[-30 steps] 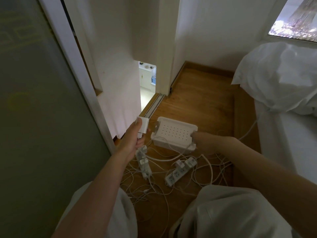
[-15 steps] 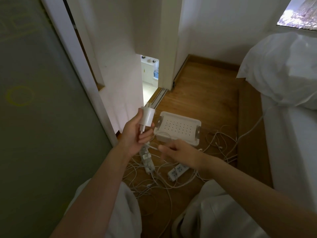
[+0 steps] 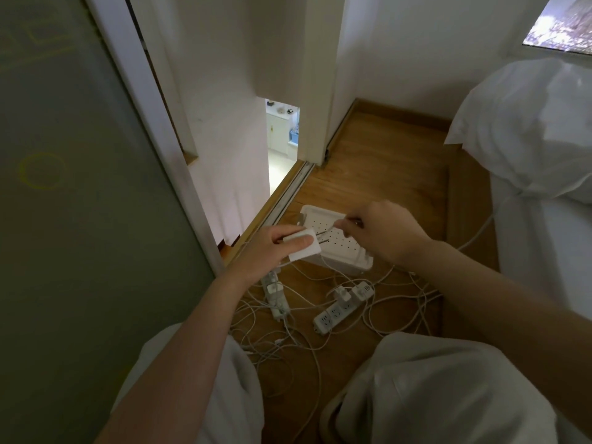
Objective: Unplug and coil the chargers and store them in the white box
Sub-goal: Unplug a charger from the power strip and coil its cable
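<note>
Charger (image 3: 303,249) in hand above the floor: my left hand (image 3: 267,248) grips the white charger block, thumb lying across its top and fingers curled beneath. My right hand (image 3: 382,232) pinches its thin cable (image 3: 334,224) between thumb and fingertips, the short run between the two hands pulled nearly straight. Both hands hover just over the white box (image 3: 344,248), which sits on the wooden floor (image 3: 384,174) with its perforated face showing. Nearer my knees lie two power strips (image 3: 333,314), the right one with two chargers plugged in, amid a tangle of loose white cables (image 3: 307,344). A frosted sliding door (image 3: 80,219) stands to the left and a bed with white bedding (image 3: 528,123) to the right.
</note>
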`<state>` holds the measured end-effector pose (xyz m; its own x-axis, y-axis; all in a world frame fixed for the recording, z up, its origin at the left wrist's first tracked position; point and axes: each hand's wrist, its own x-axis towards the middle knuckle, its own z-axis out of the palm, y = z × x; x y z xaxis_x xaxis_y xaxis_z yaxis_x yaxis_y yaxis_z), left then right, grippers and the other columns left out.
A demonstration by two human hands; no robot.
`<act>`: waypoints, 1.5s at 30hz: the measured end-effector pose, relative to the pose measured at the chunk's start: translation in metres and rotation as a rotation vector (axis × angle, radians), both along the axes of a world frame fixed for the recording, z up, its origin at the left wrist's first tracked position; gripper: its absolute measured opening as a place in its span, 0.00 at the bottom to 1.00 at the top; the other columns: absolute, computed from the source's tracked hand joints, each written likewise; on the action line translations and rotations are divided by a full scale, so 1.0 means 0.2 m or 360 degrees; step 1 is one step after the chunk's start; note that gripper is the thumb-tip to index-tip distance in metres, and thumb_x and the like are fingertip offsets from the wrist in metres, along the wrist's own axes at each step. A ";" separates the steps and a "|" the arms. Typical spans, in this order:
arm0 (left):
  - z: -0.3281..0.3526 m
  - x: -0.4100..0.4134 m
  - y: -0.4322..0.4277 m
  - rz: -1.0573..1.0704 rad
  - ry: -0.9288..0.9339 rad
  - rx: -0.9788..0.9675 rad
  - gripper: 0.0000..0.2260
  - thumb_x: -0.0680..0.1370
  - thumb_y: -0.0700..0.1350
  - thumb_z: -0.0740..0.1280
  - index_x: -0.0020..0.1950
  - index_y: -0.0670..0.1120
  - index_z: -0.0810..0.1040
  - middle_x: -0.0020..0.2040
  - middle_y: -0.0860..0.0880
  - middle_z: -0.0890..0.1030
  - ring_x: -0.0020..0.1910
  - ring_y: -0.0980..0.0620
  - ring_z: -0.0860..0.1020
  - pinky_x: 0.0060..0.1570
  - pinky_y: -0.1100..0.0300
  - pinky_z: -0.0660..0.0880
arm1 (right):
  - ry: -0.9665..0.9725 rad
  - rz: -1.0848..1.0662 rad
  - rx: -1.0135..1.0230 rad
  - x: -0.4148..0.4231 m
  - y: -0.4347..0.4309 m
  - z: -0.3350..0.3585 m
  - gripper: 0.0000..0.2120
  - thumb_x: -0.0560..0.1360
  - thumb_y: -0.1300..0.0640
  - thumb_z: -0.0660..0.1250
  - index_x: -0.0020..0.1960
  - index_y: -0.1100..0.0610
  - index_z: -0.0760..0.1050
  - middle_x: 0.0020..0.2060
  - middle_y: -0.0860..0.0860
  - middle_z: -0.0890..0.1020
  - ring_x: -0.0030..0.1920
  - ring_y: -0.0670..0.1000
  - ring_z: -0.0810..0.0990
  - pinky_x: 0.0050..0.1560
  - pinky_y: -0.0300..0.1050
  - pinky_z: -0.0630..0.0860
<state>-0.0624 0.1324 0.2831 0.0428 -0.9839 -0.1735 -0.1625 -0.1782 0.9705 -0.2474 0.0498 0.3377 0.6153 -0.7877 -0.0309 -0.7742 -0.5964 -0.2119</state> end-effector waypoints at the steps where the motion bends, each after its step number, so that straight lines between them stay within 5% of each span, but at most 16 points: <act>1: 0.00 0.00 0.00 -0.0008 -0.0039 -0.0017 0.08 0.77 0.47 0.65 0.56 0.55 0.76 0.51 0.53 0.78 0.54 0.52 0.76 0.51 0.56 0.77 | -0.0056 -0.0013 -0.0002 0.02 0.01 0.00 0.17 0.80 0.45 0.55 0.46 0.53 0.78 0.28 0.47 0.76 0.24 0.43 0.70 0.26 0.34 0.65; 6: -0.03 0.01 0.00 0.0025 -0.0409 -0.0134 0.08 0.78 0.51 0.63 0.55 0.51 0.75 0.50 0.49 0.78 0.51 0.49 0.78 0.49 0.48 0.78 | -0.0337 -0.0088 0.0082 0.05 0.07 -0.05 0.17 0.80 0.47 0.55 0.45 0.54 0.79 0.26 0.46 0.75 0.23 0.43 0.70 0.24 0.34 0.66; 10: -0.06 0.00 -0.01 0.0190 -0.0699 -0.0128 0.08 0.79 0.54 0.60 0.53 0.52 0.69 0.49 0.50 0.77 0.47 0.51 0.78 0.34 0.63 0.76 | -0.0515 -0.0106 0.0191 0.07 0.17 -0.11 0.16 0.81 0.50 0.54 0.47 0.52 0.79 0.26 0.45 0.74 0.22 0.41 0.68 0.24 0.31 0.63; 14: -0.09 -0.01 -0.04 0.0405 -0.0679 0.0032 0.10 0.81 0.55 0.56 0.56 0.51 0.64 0.51 0.49 0.74 0.42 0.54 0.76 0.30 0.68 0.72 | -0.0407 0.0071 0.0213 0.13 0.29 -0.17 0.12 0.82 0.54 0.51 0.55 0.55 0.73 0.32 0.47 0.75 0.27 0.43 0.71 0.27 0.33 0.67; 17: -0.08 -0.04 -0.06 0.0520 -0.0376 0.0171 0.11 0.82 0.54 0.52 0.59 0.48 0.63 0.51 0.48 0.71 0.38 0.57 0.73 0.24 0.73 0.70 | -0.0232 0.0321 0.0249 0.19 0.41 -0.25 0.13 0.80 0.61 0.54 0.64 0.57 0.65 0.40 0.52 0.76 0.35 0.50 0.74 0.35 0.43 0.73; 21: -0.04 -0.05 -0.07 0.0719 0.0375 0.0399 0.18 0.82 0.54 0.52 0.63 0.42 0.67 0.44 0.47 0.74 0.37 0.54 0.76 0.32 0.65 0.77 | -0.0154 0.0448 0.0183 0.22 0.46 -0.40 0.26 0.77 0.65 0.57 0.73 0.57 0.55 0.49 0.57 0.79 0.42 0.55 0.78 0.36 0.46 0.69; 24: 0.00 -0.05 -0.05 0.0763 0.1321 0.0371 0.13 0.81 0.49 0.57 0.52 0.40 0.71 0.41 0.42 0.74 0.39 0.50 0.75 0.42 0.51 0.79 | -0.0135 0.0453 0.0382 0.20 0.45 -0.48 0.20 0.78 0.65 0.56 0.69 0.57 0.60 0.50 0.57 0.78 0.45 0.56 0.78 0.39 0.46 0.68; 27: 0.01 -0.02 -0.04 0.0689 0.1655 0.0322 0.13 0.81 0.48 0.58 0.53 0.39 0.73 0.38 0.42 0.75 0.34 0.51 0.74 0.36 0.52 0.81 | -0.0022 0.0395 0.0633 0.13 0.42 -0.54 0.14 0.79 0.63 0.56 0.64 0.55 0.65 0.49 0.55 0.78 0.45 0.55 0.78 0.44 0.48 0.75; 31: 0.00 0.01 -0.04 0.0531 0.1513 0.0232 0.15 0.78 0.50 0.60 0.60 0.42 0.74 0.40 0.42 0.76 0.24 0.55 0.71 0.27 0.63 0.75 | -0.0059 0.0117 0.0758 0.03 0.31 -0.54 0.07 0.81 0.58 0.54 0.53 0.56 0.70 0.45 0.53 0.79 0.44 0.54 0.79 0.45 0.49 0.76; 35: -0.03 0.02 -0.05 0.0355 0.1370 0.0202 0.15 0.80 0.51 0.57 0.60 0.45 0.76 0.38 0.44 0.76 0.20 0.59 0.64 0.19 0.70 0.63 | -0.0142 -0.0018 0.0672 -0.02 0.16 -0.46 0.16 0.80 0.47 0.51 0.43 0.53 0.72 0.38 0.51 0.78 0.40 0.53 0.80 0.44 0.47 0.78; 38: -0.06 0.03 -0.06 0.0043 0.0955 0.0144 0.19 0.76 0.55 0.61 0.59 0.44 0.75 0.37 0.44 0.76 0.21 0.59 0.62 0.18 0.70 0.59 | -0.0107 0.0008 0.0535 -0.02 0.07 -0.40 0.15 0.80 0.45 0.54 0.36 0.48 0.68 0.34 0.49 0.77 0.33 0.48 0.76 0.36 0.41 0.75; 41: -0.04 -0.02 -0.05 -0.0057 0.0373 0.0129 0.16 0.76 0.52 0.63 0.58 0.44 0.77 0.40 0.48 0.78 0.28 0.58 0.71 0.22 0.69 0.66 | 0.0041 0.0041 0.0407 -0.01 -0.02 -0.33 0.18 0.79 0.45 0.55 0.37 0.53 0.70 0.33 0.49 0.75 0.30 0.46 0.72 0.31 0.37 0.68; 45: -0.06 -0.04 -0.04 0.0003 0.0016 0.0103 0.05 0.78 0.46 0.64 0.51 0.53 0.79 0.49 0.51 0.79 0.49 0.53 0.78 0.45 0.64 0.79 | 0.0191 0.0082 0.0495 -0.03 -0.09 -0.28 0.19 0.79 0.44 0.55 0.42 0.57 0.74 0.36 0.52 0.78 0.33 0.48 0.74 0.34 0.40 0.71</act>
<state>-0.0701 0.1235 0.2720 0.0426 -0.9705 -0.2373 -0.1525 -0.2411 0.9585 -0.2541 0.0311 0.2822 0.6316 -0.6970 -0.3395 -0.7750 -0.5568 -0.2989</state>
